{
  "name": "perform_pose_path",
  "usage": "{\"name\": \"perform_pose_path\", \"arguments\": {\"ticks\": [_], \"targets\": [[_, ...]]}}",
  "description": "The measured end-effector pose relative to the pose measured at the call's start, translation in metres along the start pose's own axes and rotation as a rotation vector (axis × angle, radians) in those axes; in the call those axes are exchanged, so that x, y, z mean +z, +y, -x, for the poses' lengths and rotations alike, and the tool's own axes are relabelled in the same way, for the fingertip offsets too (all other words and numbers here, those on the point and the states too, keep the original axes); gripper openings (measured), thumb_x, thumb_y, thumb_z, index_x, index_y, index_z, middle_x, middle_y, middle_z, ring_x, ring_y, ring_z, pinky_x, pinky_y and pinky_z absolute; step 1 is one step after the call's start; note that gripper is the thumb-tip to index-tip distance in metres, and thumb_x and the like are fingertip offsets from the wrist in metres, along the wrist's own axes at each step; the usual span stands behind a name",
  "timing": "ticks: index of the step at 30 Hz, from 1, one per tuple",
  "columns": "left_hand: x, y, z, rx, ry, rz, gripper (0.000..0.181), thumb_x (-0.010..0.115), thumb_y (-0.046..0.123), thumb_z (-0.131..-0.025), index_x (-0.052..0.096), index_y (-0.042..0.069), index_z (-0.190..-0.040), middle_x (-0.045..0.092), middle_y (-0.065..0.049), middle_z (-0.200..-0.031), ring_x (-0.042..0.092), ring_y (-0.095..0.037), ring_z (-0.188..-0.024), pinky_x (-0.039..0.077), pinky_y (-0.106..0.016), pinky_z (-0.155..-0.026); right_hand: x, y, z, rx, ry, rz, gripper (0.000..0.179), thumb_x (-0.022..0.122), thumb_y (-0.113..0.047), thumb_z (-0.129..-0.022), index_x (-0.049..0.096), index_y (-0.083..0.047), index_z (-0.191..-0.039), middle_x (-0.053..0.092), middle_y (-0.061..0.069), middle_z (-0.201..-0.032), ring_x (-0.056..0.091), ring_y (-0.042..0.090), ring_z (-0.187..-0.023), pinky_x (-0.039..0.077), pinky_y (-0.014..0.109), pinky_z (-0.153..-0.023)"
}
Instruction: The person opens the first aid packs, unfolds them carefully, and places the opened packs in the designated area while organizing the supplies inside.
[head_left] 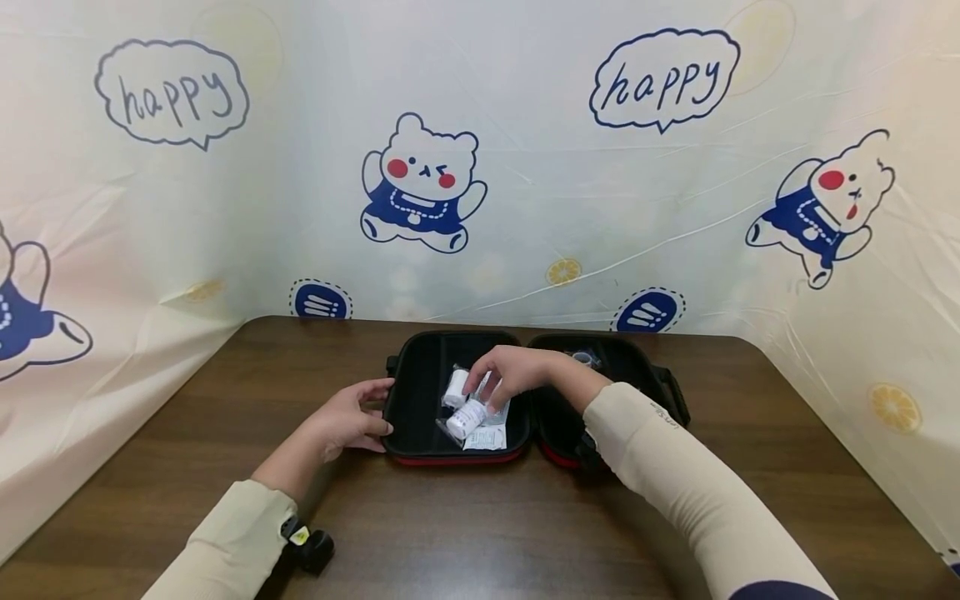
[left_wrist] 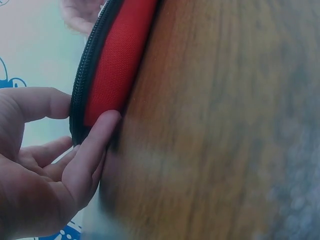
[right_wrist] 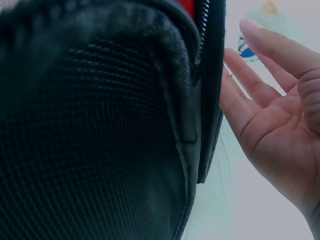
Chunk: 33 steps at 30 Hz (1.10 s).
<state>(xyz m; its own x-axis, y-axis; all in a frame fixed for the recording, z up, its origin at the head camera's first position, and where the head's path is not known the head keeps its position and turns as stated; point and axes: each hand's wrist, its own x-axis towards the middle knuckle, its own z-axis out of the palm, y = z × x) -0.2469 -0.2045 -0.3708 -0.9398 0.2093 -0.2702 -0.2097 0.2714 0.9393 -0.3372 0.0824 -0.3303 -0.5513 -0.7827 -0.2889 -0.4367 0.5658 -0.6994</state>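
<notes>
A black-lined zip case [head_left: 411, 400] with a red outside lies unfolded on the table, two halves side by side. Against its left outer wall rests my left hand [head_left: 347, 419]; in the left wrist view its fingers [left_wrist: 45, 102] touch the zip edge and red fabric. My right hand [head_left: 516, 369] reaches into the left half, fingertips right at two small white bottles, one nearer [head_left: 467, 419] and one farther [head_left: 454, 389]. Its fingers [right_wrist: 255, 82] and thumb look spread in the right wrist view, with nothing visible between them. A printed white packet [head_left: 486, 437] lies beside the bottles.
The case's right half [head_left: 551, 417] has a mesh lining [right_wrist: 100, 150] and a small clear-wrapped item [head_left: 585, 358] near its back, partly covered by my right arm. A printed curtain [head_left: 525, 208] stands behind the brown wooden table [head_left: 465, 533].
</notes>
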Motion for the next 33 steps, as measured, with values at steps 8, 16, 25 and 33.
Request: {"name": "perform_pose_path", "arguments": {"ticks": [8,16,25,33], "targets": [[-0.001,0.0,-0.001,0.011,-0.003,0.002,0.08,0.064,-0.013,-0.082,0.028,0.004,-0.151,0.024,-0.026,-0.15,0.043,-0.043,-0.12,0.058,-0.046,-0.077,0.005,-0.001,-0.001,0.02,-0.01,0.022,0.034,0.073,0.007,-0.08,0.069,-0.011,-0.109,0.063,0.002,-0.109,0.063,0.021,-0.1,0.055,0.031,-0.083],[0.0,-0.002,-0.002,0.009,-0.007,0.003,0.079,0.064,-0.013,-0.082,0.029,0.004,-0.151,0.025,-0.026,-0.149,0.043,-0.043,-0.119,0.058,-0.046,-0.077,0.004,0.0,0.005,0.018,0.031,0.039,0.028,0.076,0.003,-0.08,0.071,-0.012,-0.103,0.064,0.001,-0.102,0.064,0.017,-0.093,0.055,0.029,-0.081],[0.0,-0.003,-0.002,0.017,-0.003,0.001,0.079,0.064,-0.013,-0.083,0.029,0.004,-0.151,0.025,-0.026,-0.149,0.045,-0.042,-0.118,0.058,-0.046,-0.076,0.001,0.006,0.014,0.022,0.083,-0.02,0.027,0.077,0.002,-0.079,0.072,-0.012,-0.102,0.065,0.002,-0.1,0.065,0.016,-0.089,0.056,0.03,-0.079],[0.0,-0.002,-0.002,0.026,-0.009,0.005,0.079,0.063,-0.013,-0.082,0.028,0.003,-0.151,0.025,-0.026,-0.148,0.046,-0.04,-0.116,0.058,-0.046,-0.076,-0.001,0.009,0.032,0.011,0.15,-0.041,0.025,0.077,0.0,-0.081,0.073,-0.011,-0.104,0.064,0.004,-0.101,0.065,0.018,-0.089,0.056,0.03,-0.078]]}}
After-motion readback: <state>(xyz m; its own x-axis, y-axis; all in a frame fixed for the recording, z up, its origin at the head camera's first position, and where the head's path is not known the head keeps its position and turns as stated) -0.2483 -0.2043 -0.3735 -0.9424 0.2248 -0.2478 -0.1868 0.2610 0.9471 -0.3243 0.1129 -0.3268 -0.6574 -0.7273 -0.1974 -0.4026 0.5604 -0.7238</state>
